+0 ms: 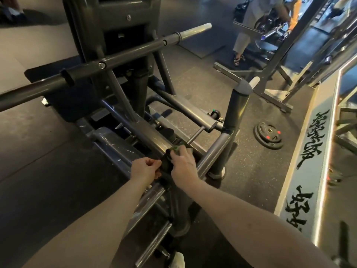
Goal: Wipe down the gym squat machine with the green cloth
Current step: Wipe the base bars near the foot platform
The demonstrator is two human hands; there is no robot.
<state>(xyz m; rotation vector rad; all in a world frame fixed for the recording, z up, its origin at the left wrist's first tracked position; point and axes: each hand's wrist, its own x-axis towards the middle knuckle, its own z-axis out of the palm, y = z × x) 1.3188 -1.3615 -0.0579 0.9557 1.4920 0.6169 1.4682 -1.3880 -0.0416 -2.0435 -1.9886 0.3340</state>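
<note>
The dark grey squat machine (pixel 119 55) fills the middle of the view, its long bars running from far left toward me. My right hand (pixel 183 163) grips the green cloth (pixel 176 148) and presses it onto a low frame tube near a black clamp. Only a small bit of the cloth shows past the fingers. Just left of it, my left hand (pixel 146 168) has its fingers curled against the same black part; whether it holds anything is unclear.
A black weight plate (pixel 269 135) lies on the rubber floor to the right. Beyond it stand a mirrored wall base with black lettering (pixel 316 151) and another rack (pixel 270 74). A person's legs (pixel 240 43) are at the back right.
</note>
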